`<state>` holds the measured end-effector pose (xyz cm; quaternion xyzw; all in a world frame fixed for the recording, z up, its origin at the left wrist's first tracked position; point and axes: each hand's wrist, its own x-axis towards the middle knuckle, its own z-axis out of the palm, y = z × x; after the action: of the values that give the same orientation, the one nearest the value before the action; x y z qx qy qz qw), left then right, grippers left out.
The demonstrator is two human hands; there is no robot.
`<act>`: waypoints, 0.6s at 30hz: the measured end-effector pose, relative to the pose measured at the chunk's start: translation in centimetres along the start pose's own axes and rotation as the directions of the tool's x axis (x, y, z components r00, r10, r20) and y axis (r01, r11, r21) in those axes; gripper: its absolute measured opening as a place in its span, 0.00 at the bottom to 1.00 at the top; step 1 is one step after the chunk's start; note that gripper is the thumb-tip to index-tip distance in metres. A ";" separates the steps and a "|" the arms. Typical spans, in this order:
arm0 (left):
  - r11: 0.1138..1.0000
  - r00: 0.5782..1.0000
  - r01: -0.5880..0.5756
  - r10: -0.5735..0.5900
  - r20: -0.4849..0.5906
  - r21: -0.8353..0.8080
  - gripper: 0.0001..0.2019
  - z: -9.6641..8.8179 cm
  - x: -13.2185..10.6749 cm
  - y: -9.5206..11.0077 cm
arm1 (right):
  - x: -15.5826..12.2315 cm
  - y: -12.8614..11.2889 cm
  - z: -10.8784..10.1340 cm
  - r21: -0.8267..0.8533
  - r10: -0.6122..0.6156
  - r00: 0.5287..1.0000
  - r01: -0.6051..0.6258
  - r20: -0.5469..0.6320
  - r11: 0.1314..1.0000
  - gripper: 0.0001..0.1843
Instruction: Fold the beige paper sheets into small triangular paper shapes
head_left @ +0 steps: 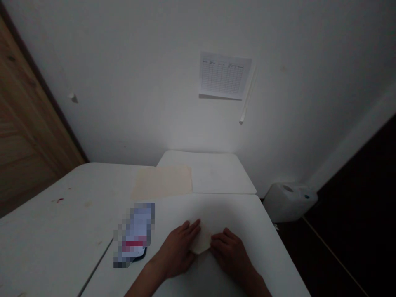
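A small, pale cream piece of folded paper (200, 242) lies on the white table between my two hands, with an angled lower edge. My left hand (177, 249) rests at its left side, fingers stretched out over the paper and thumb near the lower edge. At the opposite side, the curled fingers of my right hand (228, 248) pinch the paper's right edge. Part of the paper is hidden beneath the fingers. To the left of my left hand is a phone (140, 227) lying on the table, its screen blurred out.
A flat cream sheet (162, 181) lies across the white tabletops (222, 175) near the wall. Above hangs a printed table sheet (225, 76), beside a loose white strip (248, 97). A white plastic jug (289, 202) stands on the right, past the table edge. Wooden boards (27, 103) rise at left.
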<state>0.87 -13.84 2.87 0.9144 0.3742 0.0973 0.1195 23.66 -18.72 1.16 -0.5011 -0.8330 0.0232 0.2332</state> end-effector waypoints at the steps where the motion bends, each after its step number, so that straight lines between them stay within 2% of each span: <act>1: 1.000 1.000 0.002 -0.002 0.007 0.003 0.40 -0.1 0.1 0.0 | 0.0 0.0 0.0 0.005 0.010 1.000 -0.010 -0.006 1.000 0.05; 6: 1.000 0.999 -0.011 0.012 -0.037 0.024 0.39 0.5 -0.4 -0.3 | -0.2 0.1 0.3 -0.006 0.025 1.000 -0.025 -0.012 1.000 0.06; 12: 0.998 0.979 -0.048 0.054 -0.195 0.034 0.23 1.3 -2.5 -0.7 | -0.9 0.3 1.1 -0.046 0.037 0.998 -0.039 -0.053 0.998 0.07; 18: 0.999 0.951 -0.018 0.027 -0.309 0.031 0.17 2.3 -3.5 -0.9 | -1.1 0.2 1.1 -0.022 0.040 0.997 -0.042 -0.059 0.999 0.10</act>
<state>-1.54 -16.00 0.15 0.8936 0.3793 0.2354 0.0455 23.82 -19.35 -0.30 -0.5212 -0.8156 0.0039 0.2512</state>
